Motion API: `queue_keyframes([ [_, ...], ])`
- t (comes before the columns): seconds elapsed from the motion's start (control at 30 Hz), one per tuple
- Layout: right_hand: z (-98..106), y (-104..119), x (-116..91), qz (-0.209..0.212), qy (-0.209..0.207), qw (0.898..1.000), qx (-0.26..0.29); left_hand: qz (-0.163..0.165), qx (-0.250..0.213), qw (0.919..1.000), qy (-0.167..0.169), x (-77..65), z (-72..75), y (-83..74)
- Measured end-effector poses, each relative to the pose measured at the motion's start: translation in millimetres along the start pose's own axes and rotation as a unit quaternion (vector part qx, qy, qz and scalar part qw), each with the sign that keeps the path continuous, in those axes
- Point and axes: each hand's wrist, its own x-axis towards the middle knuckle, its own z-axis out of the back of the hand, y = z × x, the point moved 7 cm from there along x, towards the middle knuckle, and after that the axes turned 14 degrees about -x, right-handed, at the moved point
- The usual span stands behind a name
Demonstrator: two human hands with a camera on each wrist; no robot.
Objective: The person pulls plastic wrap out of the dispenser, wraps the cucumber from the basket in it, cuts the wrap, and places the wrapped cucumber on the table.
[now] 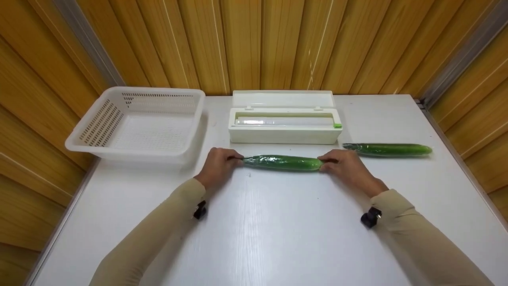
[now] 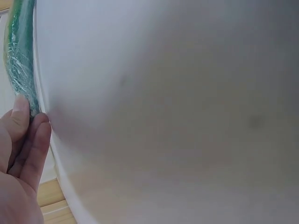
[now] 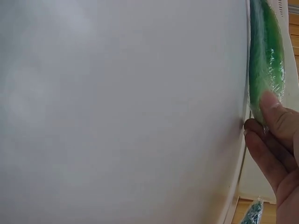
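Note:
A cucumber [image 1: 281, 163] in clear plastic wrap lies crosswise in front of the wrap box, held at both ends. My left hand [image 1: 218, 165] pinches its left end between thumb and fingers; the left wrist view shows that thumb [image 2: 19, 116] against the wrinkled film. At the other end, my right hand [image 1: 347, 167] pinches the tip, and in the right wrist view its thumb [image 3: 275, 112] presses on the wrapped end. A second wrapped cucumber [image 1: 391, 149] rests on the table to the right, beyond my right hand.
Behind the held cucumber stands a white wrap box [image 1: 283, 135], lid raised, with a roll of film [image 1: 283, 121] inside and a green piece at its right end. A white perforated basket [image 1: 190, 149] sits at the back left. Wood-patterned panels [image 1: 278, 43] border the white table [image 1: 258, 238].

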Motion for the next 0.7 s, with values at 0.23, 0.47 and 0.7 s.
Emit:
queue_keyframes([
  [0.23, 2, -2, 0, -0.013, 0.005, 1.000, 0.008, -0.028, 0.016, 0.9994, 0.013, 1.6, -3.8, -1.6],
  [0.47, 3, -4, -2, -0.012, 0.010, 1.000, -0.001, -0.005, 0.011, 0.9999, 0.008, 2.8, -5.5, -1.5],
  [0.7, 6, -9, -4, -0.022, 0.023, 0.999, -0.005, 0.003, 0.019, 0.9996, 0.020, 5.9, -11.3, -4.3],
])
